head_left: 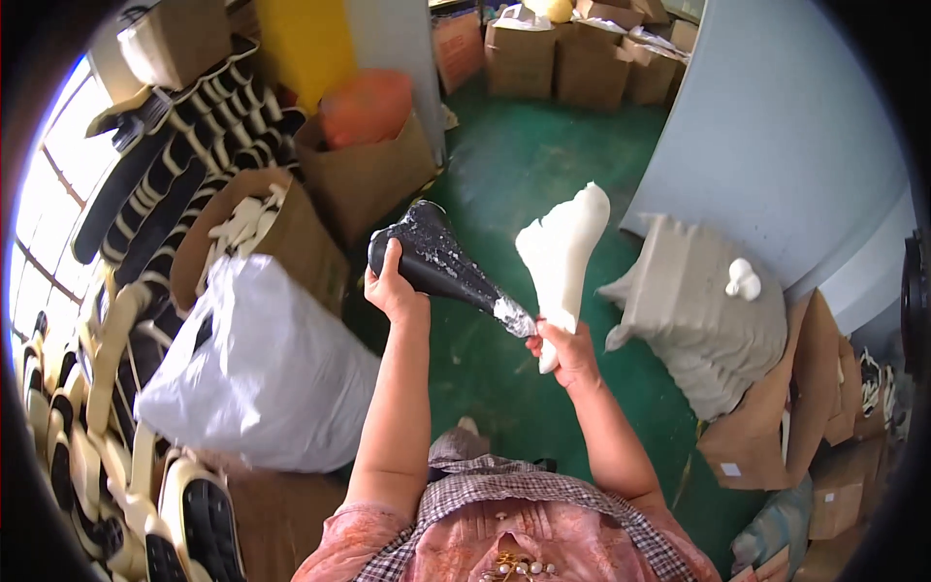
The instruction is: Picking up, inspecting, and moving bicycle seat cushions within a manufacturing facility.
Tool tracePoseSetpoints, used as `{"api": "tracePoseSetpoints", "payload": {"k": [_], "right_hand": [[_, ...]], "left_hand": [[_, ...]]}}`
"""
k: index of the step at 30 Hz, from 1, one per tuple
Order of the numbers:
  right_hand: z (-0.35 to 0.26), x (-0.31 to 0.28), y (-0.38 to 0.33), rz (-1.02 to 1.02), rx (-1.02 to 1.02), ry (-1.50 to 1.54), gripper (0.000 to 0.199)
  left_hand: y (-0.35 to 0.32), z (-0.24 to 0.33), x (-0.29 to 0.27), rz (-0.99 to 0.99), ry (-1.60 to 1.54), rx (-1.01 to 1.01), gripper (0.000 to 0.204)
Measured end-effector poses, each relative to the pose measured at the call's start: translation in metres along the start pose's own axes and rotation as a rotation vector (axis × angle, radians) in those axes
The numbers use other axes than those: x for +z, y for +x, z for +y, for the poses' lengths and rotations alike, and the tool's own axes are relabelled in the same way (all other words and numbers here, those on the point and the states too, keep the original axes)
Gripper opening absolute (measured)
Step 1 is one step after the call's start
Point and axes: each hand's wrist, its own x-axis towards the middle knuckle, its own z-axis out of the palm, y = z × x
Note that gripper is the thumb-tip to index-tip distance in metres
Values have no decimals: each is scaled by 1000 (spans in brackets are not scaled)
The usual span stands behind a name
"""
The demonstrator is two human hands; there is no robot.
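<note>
My left hand grips the wide rear end of a black saddle-shaped shell, its surface speckled with white. The shell's narrow tip points right and touches my right hand. My right hand holds the narrow end of a white foam saddle-shaped pad, which stands nearly upright beside the black shell. Both pieces are held up over the green floor.
A full white plastic sack sits at my left, next to an open cardboard box of white pieces. Stacks of black and cream parts line the far left. A grey stack of pads lies right. More cardboard boxes stand at the back.
</note>
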Motion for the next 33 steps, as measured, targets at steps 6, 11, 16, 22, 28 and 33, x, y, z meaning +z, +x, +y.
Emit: {"api": "tracePoseSetpoints", "payload": {"k": [6,11,16,22,28,33], "right_hand": [[-64,-20,164,116,-113,-115,26],[-97,-58,328,129,-144,-282,21],[-148,-75,499,35,-113,-134,22],[-178,-94,662,127,23,-55,23],[-252,-160,831,139,-174,87,17],[-307,-237,923,398,-134,-121,17]], "left_hand": [[106,-118,157,-157,44,3,22],[211,-240,249,-204,155,-6,20],[315,-322,356,-163,77,10,19],[412,-411,446,-193,72,-41,20],[512,-587,562,-166,-44,-303,20],[529,-708,676,-304,118,-348,21]]}}
